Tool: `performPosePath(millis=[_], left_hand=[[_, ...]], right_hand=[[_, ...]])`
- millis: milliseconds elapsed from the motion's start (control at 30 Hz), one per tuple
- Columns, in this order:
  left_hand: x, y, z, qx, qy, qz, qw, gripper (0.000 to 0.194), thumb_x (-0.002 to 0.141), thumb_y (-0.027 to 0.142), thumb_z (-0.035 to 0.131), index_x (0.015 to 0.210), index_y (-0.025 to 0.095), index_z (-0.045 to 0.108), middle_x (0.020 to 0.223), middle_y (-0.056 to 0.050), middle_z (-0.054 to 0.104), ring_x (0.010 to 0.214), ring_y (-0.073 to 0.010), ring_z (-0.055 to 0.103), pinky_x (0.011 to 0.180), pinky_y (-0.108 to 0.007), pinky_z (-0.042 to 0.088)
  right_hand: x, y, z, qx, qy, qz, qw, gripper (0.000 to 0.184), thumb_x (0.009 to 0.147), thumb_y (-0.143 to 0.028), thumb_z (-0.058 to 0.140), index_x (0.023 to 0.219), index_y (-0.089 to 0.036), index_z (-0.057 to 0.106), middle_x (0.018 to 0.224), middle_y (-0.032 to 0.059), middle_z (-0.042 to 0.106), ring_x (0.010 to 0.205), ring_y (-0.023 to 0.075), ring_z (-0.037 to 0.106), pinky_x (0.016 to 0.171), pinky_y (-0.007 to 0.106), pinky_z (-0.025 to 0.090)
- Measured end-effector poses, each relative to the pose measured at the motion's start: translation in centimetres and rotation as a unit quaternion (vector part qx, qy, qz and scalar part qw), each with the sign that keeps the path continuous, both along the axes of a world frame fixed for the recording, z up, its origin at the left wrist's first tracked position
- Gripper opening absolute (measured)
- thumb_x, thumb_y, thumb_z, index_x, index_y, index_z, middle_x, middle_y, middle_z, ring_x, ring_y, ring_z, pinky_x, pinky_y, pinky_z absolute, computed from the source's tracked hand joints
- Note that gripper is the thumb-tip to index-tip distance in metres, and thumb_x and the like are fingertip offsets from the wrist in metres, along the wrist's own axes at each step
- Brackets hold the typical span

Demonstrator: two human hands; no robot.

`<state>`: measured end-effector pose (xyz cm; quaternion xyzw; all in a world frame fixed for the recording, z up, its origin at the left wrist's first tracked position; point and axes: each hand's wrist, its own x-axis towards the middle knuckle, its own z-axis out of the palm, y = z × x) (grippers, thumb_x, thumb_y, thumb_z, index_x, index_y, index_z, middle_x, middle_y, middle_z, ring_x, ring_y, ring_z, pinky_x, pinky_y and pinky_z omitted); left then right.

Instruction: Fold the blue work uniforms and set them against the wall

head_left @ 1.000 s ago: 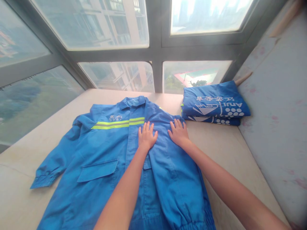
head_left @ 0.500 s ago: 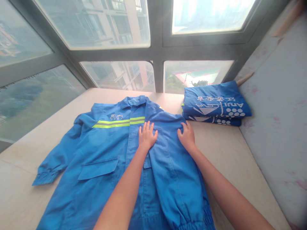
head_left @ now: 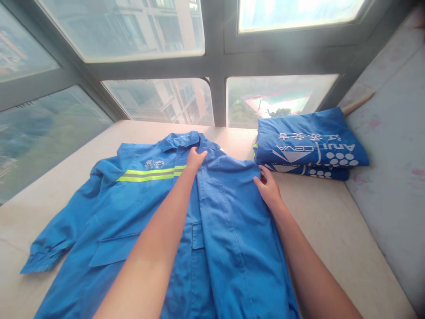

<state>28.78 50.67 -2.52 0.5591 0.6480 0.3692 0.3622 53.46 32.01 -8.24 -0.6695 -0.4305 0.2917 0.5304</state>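
A blue work jacket [head_left: 226, 212] lies front up, its collar toward the window, with a yellow-green reflective stripe across the chest. The sleeve on the right is folded over the front; the other sleeve [head_left: 66, 230] stretches out to the left. Just below the collar, my left hand [head_left: 196, 158] rests on the jacket's front opening, thumb apart from the fingers. My right hand [head_left: 270, 188] is at the folded shoulder edge, thumb on the cloth and fingers curled round the edge.
Folded blue garments [head_left: 305, 137] with white print are stacked at the back right, close to the jacket's shoulder. A pale ledge [head_left: 325, 221] carries everything. Windows with a grey frame [head_left: 217, 102] stand behind, and a patterned wall [head_left: 395, 168] bounds the right side.
My left hand has moved up from the chest to just below the collar. My right hand stays at the shoulder edge. The view has shifted slightly closer.
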Motion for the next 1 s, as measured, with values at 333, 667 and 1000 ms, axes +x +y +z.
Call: performPosePath(millis=[333,667,1000], left_hand=[[1.5,5.5,-0.8,-0.085,-0.214,-0.057,0.972,0.035,0.056,0.015,0.078,0.088,0.015,0.065,0.069,-0.001,0.069,0.07,-0.0203,0.067,0.073,-0.038,0.058],[1.5,8.0,-0.8,-0.095,-0.238,-0.098,0.962,0.03,0.06,0.013,0.076,0.089,0.015,0.065,0.074,-0.002,0.07,0.073,-0.0196,0.065,0.078,-0.04,0.056],[2.6,10.9,-1.8,-0.081,-0.214,-0.008,0.973,0.041,0.072,0.017,0.077,0.111,0.013,0.064,0.093,-0.007,0.072,0.096,-0.0247,0.066,0.09,-0.044,0.053]], right_hand=[[-0.6,-0.7,1.4,0.005,-0.057,-0.04,0.998,0.036,0.082,-0.04,0.059,0.103,-0.017,0.077,0.104,0.0108,0.075,0.09,0.0251,0.068,0.086,0.04,0.052],[-1.1,-0.9,1.5,0.02,-0.151,-0.033,0.988,0.036,0.088,-0.033,0.048,0.107,-0.017,0.075,0.104,0.0112,0.073,0.09,0.0238,0.066,0.084,0.038,0.051],[-1.3,-1.0,1.6,0.003,-0.152,-0.027,0.988,0.036,0.09,-0.034,0.046,0.109,-0.021,0.073,0.107,0.0095,0.072,0.093,0.0235,0.066,0.084,0.037,0.052]])
